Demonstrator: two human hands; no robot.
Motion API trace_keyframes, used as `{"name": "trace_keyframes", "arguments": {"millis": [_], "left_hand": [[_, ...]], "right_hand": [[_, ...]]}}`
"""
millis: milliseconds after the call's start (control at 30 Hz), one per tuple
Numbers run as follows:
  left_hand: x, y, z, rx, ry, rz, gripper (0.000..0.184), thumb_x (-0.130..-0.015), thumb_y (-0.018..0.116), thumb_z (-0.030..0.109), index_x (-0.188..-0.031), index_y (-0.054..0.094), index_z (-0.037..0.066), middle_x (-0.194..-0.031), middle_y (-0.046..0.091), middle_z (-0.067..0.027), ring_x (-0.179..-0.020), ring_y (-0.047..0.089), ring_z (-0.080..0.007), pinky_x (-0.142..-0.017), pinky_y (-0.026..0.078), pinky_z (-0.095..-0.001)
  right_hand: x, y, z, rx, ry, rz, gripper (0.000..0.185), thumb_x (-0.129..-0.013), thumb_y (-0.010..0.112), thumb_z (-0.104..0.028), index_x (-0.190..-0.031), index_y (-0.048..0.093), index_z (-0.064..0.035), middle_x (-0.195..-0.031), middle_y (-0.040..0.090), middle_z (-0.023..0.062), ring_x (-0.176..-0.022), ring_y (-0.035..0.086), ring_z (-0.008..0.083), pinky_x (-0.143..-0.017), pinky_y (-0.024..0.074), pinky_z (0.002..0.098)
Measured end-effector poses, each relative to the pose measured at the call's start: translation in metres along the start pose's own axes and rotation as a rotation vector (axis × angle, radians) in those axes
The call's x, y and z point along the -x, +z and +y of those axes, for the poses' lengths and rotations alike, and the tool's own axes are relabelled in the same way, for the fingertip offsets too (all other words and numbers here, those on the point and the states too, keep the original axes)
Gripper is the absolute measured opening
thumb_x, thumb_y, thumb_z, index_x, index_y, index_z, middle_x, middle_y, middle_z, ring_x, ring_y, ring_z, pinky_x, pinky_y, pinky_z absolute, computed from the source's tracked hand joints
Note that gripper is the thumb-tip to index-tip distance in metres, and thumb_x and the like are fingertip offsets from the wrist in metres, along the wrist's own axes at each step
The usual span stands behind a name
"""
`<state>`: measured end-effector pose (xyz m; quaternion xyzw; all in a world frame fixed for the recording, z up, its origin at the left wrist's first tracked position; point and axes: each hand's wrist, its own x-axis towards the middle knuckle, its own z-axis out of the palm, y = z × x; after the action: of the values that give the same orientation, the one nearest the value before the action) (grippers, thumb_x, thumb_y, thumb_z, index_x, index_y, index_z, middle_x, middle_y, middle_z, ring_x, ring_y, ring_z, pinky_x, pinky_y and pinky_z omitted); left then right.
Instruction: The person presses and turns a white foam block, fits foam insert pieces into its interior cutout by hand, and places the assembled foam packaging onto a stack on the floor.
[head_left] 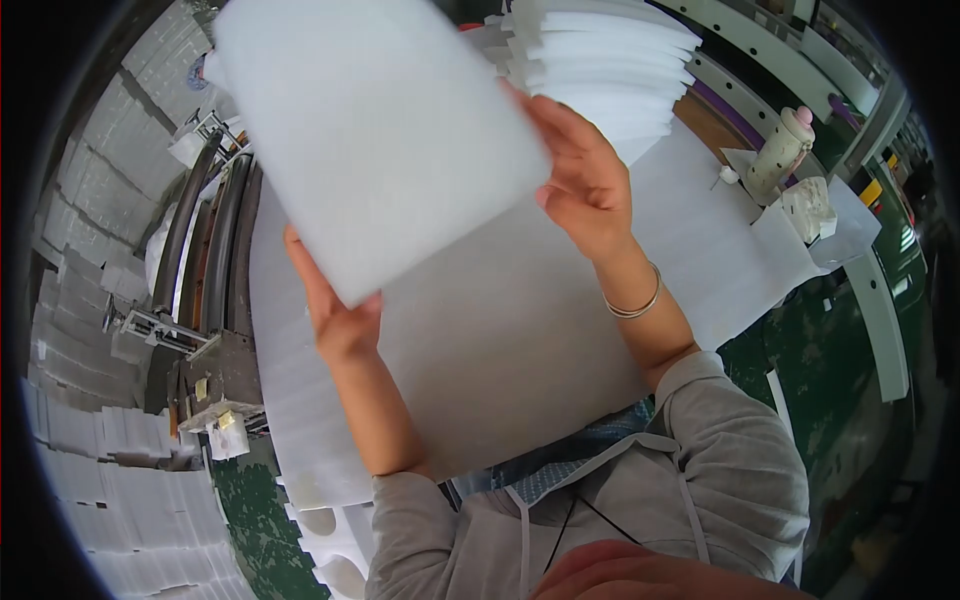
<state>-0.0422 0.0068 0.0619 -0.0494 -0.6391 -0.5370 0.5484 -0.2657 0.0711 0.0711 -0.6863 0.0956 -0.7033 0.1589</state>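
A white, slightly blurred foam block (380, 140) is held up and tilted above the table, its upper end cut off by the frame's top. At its lower left corner, my left hand (340, 310) grips the edge, with the thumb at the bottom. My right hand (590, 175) holds the lower right edge, fingertips partly behind it. Below lies the pale sheet-covered table (480, 370). Beyond my right hand rise stacked white foam sheets (600, 70).
Black rollers on a machine (225, 250) run along the table's left side. At the right stand a light bottle (780, 155) and a crumpled white item (808, 210). White stacks (140, 520) fill the lower left, beside green floor (260, 530).
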Motion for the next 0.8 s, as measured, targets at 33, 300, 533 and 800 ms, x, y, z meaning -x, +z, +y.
{"name": "trace_keyframes", "arguments": {"millis": [33, 300, 533, 800], "left_hand": [[0.001, 0.001, 0.005, 0.065, -0.078, 0.06, 0.086, -0.069, 0.057, 0.033, -0.141, 0.019, 0.005, -0.144, 0.024, -0.0135, -0.132, 0.025, -0.0318, -0.106, 0.024, -0.0468], [-0.013, 0.027, -0.008, -0.175, -0.278, 0.363, 0.106, -0.054, 0.075, 0.02, -0.136, 0.008, 0.01, -0.133, 0.033, -0.0139, -0.124, 0.034, -0.0308, -0.102, 0.028, -0.0412], [-0.011, 0.025, -0.027, -0.157, -0.227, 0.348, 0.095, -0.062, 0.071, 0.024, -0.137, 0.015, 0.007, -0.132, 0.035, -0.0136, -0.123, 0.035, -0.0283, -0.103, 0.026, -0.0394], [-0.01, 0.022, -0.025, -0.432, -0.188, 0.469, 0.072, -0.082, 0.063, 0.027, -0.137, 0.024, 0.002, -0.133, 0.035, -0.0139, -0.122, 0.035, -0.0243, -0.102, 0.029, -0.0362]], "right_hand": [[-0.003, -0.004, 0.004, -0.047, -0.035, -0.057, 0.053, -0.073, 0.044, 0.007, -0.126, 0.041, 0.0069, -0.133, 0.043, 0.0198, -0.131, 0.031, 0.0304, -0.11, 0.018, 0.0445], [0.011, 0.02, 0.019, 0.125, 0.428, 0.128, 0.057, -0.085, 0.052, -0.028, -0.135, 0.032, -0.008, -0.133, 0.034, 0.0124, -0.124, 0.032, 0.0232, -0.1, 0.0276, 0.0387], [0.005, 0.025, 0.018, 0.428, 0.267, 0.083, 0.067, -0.084, 0.057, -0.029, -0.136, 0.025, -0.0028, -0.134, 0.027, 0.018, -0.125, 0.027, 0.0312, -0.101, 0.0259, 0.0407], [0.013, 0.04, 0.024, 0.648, 0.259, -0.066, 0.068, -0.08, 0.063, -0.017, -0.134, 0.026, 0.0024, -0.134, 0.03, 0.0226, -0.122, 0.034, 0.036, -0.1, 0.0305, 0.0416]]}}
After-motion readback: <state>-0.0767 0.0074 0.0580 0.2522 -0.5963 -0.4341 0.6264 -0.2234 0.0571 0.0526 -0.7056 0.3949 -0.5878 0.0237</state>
